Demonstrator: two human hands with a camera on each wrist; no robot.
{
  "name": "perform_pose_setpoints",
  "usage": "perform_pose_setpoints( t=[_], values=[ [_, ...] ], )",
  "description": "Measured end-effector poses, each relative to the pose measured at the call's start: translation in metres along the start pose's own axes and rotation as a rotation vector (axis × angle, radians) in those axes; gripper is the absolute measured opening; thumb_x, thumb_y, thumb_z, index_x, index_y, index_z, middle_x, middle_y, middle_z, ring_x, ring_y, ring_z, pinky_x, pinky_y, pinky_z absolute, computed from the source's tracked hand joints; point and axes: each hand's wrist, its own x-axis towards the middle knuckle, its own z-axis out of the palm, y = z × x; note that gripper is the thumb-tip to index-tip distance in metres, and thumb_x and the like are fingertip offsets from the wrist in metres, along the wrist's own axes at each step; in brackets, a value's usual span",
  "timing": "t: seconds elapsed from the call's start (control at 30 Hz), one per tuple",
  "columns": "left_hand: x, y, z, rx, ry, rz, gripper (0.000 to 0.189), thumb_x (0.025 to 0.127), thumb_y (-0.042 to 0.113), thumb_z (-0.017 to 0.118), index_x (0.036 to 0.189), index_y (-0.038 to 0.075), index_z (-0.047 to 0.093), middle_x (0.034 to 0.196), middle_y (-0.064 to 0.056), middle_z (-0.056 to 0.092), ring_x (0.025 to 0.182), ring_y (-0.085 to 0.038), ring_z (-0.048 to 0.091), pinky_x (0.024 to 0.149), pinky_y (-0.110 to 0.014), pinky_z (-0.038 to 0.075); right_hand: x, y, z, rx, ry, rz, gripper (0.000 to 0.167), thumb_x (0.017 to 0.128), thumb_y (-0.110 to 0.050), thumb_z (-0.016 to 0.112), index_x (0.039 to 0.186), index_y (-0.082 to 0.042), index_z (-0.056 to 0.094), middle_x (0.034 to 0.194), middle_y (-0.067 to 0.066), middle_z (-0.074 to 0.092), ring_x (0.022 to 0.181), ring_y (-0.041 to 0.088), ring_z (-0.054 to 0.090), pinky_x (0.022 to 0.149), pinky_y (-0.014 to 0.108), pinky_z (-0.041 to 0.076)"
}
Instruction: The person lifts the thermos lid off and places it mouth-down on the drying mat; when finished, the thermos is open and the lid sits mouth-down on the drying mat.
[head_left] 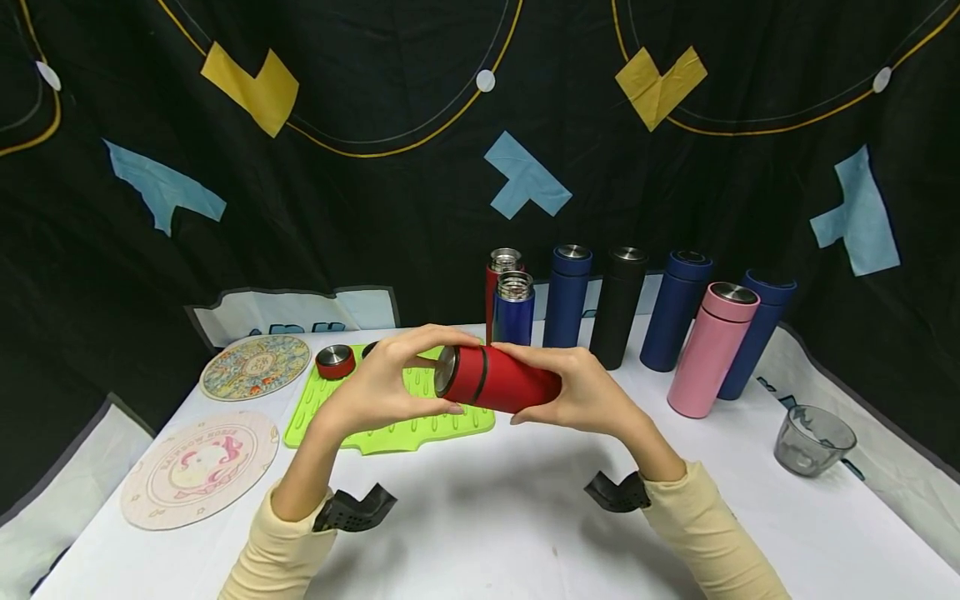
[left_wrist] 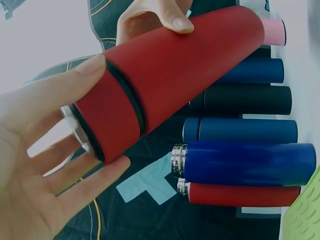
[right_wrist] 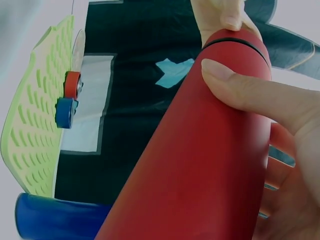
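Note:
A red thermos flask (head_left: 517, 379) is held tilted, almost on its side, above the white table. My left hand (head_left: 378, 383) grips its capped end, the red lid (left_wrist: 107, 117) with a silver top, between thumb and fingers. A black ring marks the seam between lid and body. Around the body curls my right hand (head_left: 581, 385), its thumb lying along the red surface in the right wrist view. The lid sits on the flask. Behind the hands lies a green drying mat (head_left: 450, 425).
On the mat stand a loose red lid (head_left: 335, 362) and a blue lid (right_wrist: 65, 112). Lidless red (left_wrist: 245, 195) and blue (head_left: 513, 323) flasks stand behind. Rightward are several capped flasks, one pink (head_left: 708, 358), and a glass cup (head_left: 813, 446). Round mats (head_left: 255, 367) lie left.

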Motion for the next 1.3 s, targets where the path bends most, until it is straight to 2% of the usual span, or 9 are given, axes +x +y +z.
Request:
perform_pose_setpoints(
  t=[0.1,0.2,0.43,0.57,0.67,0.9,1.03,1.13,1.3],
  values=[
    [0.0003,-0.0004,-0.0013,-0.006,0.000,0.026,0.066,0.073,0.014,0.086,0.132,0.017,0.057,0.131,0.003,0.055,0.119,-0.016,0.051,0.084,-0.035,0.055,0.0002,0.0004,-0.0012,0.026,-0.005,0.007,0.080,0.066,-0.018,0.091,0.137,-0.020,0.055,0.116,-0.002,0.066,0.101,0.013,0.061,0.079,0.028,0.056],
    [0.0002,-0.0009,-0.0011,0.007,0.023,0.018,0.064,0.074,0.015,0.085,0.132,0.016,0.058,0.131,0.001,0.056,0.118,-0.017,0.052,0.083,-0.034,0.056,0.0006,0.0002,-0.0011,0.008,0.007,0.002,0.079,0.067,-0.018,0.090,0.137,-0.019,0.055,0.117,0.000,0.066,0.101,0.015,0.061,0.078,0.028,0.056],
    [-0.0005,-0.0008,0.0016,-0.002,0.122,-0.123,0.062,0.074,0.022,0.085,0.130,0.015,0.059,0.122,-0.003,0.062,0.103,-0.020,0.060,0.075,-0.034,0.058,0.0018,-0.0035,0.0024,-0.198,0.092,-0.065,0.081,0.065,-0.019,0.091,0.137,-0.018,0.056,0.124,0.006,0.064,0.107,0.023,0.063,0.079,0.035,0.057],
    [0.0001,-0.0007,0.0025,-0.004,0.134,-0.180,0.062,0.076,0.024,0.084,0.131,0.017,0.057,0.122,-0.002,0.062,0.102,-0.021,0.062,0.076,-0.032,0.058,0.0023,-0.0041,0.0030,-0.248,0.110,-0.074,0.082,0.064,-0.019,0.092,0.137,-0.017,0.056,0.127,0.007,0.063,0.111,0.026,0.062,0.080,0.038,0.057],
    [-0.0002,-0.0010,0.0019,0.001,0.107,-0.155,0.065,0.075,0.025,0.085,0.133,0.017,0.056,0.124,-0.001,0.060,0.105,-0.019,0.060,0.077,-0.032,0.057,0.0018,-0.0035,0.0015,-0.209,0.093,-0.061,0.081,0.064,-0.018,0.091,0.137,-0.017,0.056,0.125,0.007,0.064,0.108,0.024,0.062,0.080,0.037,0.057],
    [0.0003,-0.0008,0.0001,-0.026,-0.008,0.021,0.067,0.073,0.013,0.086,0.133,0.015,0.056,0.134,-0.001,0.054,0.120,-0.019,0.051,0.083,-0.033,0.055,-0.0001,0.0000,-0.0032,0.012,-0.002,-0.005,0.077,0.067,-0.019,0.090,0.137,-0.015,0.056,0.116,0.003,0.067,0.100,0.019,0.062,0.077,0.030,0.057],
    [0.0006,-0.0005,0.0012,-0.020,0.000,0.029,0.065,0.073,0.014,0.086,0.132,0.016,0.058,0.133,0.000,0.055,0.119,-0.018,0.051,0.082,-0.033,0.056,-0.0004,-0.0005,-0.0030,0.029,-0.007,-0.002,0.077,0.068,-0.020,0.090,0.137,-0.015,0.055,0.116,0.004,0.067,0.100,0.019,0.062,0.078,0.030,0.057],
    [0.0005,-0.0006,0.0022,-0.011,0.031,-0.021,0.064,0.074,0.018,0.085,0.132,0.016,0.057,0.128,-0.001,0.058,0.114,-0.019,0.054,0.078,-0.032,0.057,-0.0003,-0.0025,-0.0016,-0.035,0.021,-0.017,0.078,0.067,-0.019,0.090,0.137,-0.016,0.055,0.119,0.005,0.066,0.102,0.020,0.062,0.078,0.031,0.057],
    [-0.0006,0.0003,0.0035,0.030,0.095,-0.167,0.064,0.075,0.026,0.084,0.132,0.017,0.056,0.120,-0.002,0.062,0.104,-0.021,0.060,0.073,-0.030,0.058,0.0012,-0.0039,0.0023,-0.212,0.078,-0.064,0.079,0.065,-0.019,0.091,0.136,-0.016,0.056,0.125,0.007,0.063,0.108,0.024,0.062,0.081,0.037,0.057]
  ],
)
